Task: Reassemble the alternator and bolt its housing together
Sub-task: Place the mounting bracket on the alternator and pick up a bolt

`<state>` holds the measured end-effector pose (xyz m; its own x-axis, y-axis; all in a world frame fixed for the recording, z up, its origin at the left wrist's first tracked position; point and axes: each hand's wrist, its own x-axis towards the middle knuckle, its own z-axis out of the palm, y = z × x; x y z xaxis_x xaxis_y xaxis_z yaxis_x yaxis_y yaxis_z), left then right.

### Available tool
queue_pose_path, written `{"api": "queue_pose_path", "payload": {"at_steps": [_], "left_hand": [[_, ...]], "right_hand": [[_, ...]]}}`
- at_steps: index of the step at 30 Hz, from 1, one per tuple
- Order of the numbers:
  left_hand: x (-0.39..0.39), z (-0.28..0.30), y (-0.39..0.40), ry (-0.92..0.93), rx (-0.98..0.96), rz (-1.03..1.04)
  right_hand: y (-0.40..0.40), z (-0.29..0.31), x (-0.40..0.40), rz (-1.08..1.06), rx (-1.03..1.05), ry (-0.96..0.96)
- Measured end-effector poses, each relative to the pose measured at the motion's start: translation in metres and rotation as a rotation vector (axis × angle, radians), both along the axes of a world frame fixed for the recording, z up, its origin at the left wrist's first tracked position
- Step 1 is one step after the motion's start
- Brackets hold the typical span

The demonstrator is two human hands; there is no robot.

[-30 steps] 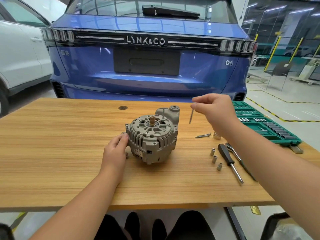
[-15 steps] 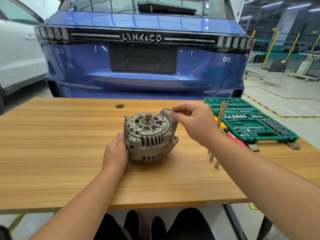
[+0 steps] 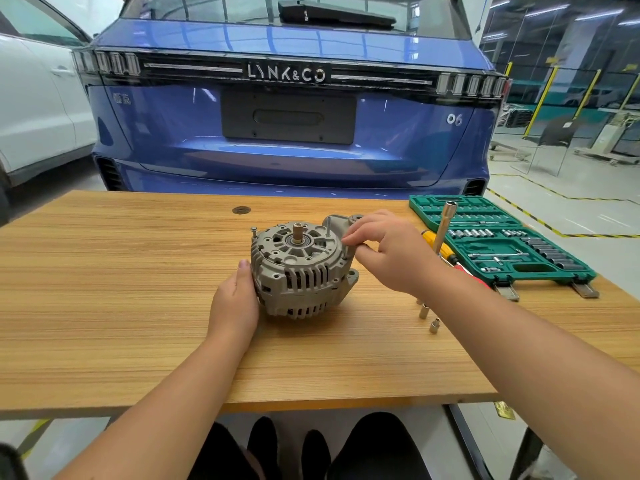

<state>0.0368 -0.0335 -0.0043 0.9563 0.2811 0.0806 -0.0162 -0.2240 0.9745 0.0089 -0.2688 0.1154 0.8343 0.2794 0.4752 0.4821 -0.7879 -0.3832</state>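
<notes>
The alternator [image 3: 300, 268] sits near the middle of the wooden surface [image 3: 104, 306], shaft end up, and my left hand [image 3: 235, 299] rests against its left side, thumb up along the finned housing and fingers curled around the casing to steady it. My right hand [image 3: 388, 251] is at the right edge of the housing, thumb and fingertips pinched together on a bolt [image 3: 347, 251] right at the rim; most of the bolt is hidden by my fingers. Two other bolts stand up out of the top face, one at the left edge [image 3: 254, 231] and one near the back [image 3: 328, 226]. A few small loose sockets [image 3: 429, 318] lie on the surface to the right, and an open green socket set [image 3: 502, 242] lies at the far right with a nut driver [image 3: 442, 226] propped upright beside it
</notes>
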Motion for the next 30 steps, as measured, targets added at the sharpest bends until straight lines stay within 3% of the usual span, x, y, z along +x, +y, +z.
{"api": "queue_pose_path", "payload": {"at_steps": [9, 17, 22, 27, 30], "left_hand": [[0.015, 0.004, -0.002, 0.025, -0.217, -0.092], [0.016, 0.012, 0.000, 0.015, -0.226, -0.144], [0.011, 0.009, 0.003, 0.004, -0.201, -0.246], [0.013, 0.010, 0.006, -0.023, -0.217, -0.215], [0.014, 0.012, 0.008, -0.017, -0.231, -0.212]], "right_hand": [[-0.005, 0.003, -0.002, -0.002, -0.098, 0.018], [-0.004, 0.006, 0.004, 0.002, 0.026, 0.135], [-0.004, -0.004, 0.005, 0.002, 0.133, 0.134], [-0.007, -0.008, 0.005, 0.036, 0.156, 0.141], [-0.013, -0.008, 0.005, 0.086, 0.323, 0.212]]}}
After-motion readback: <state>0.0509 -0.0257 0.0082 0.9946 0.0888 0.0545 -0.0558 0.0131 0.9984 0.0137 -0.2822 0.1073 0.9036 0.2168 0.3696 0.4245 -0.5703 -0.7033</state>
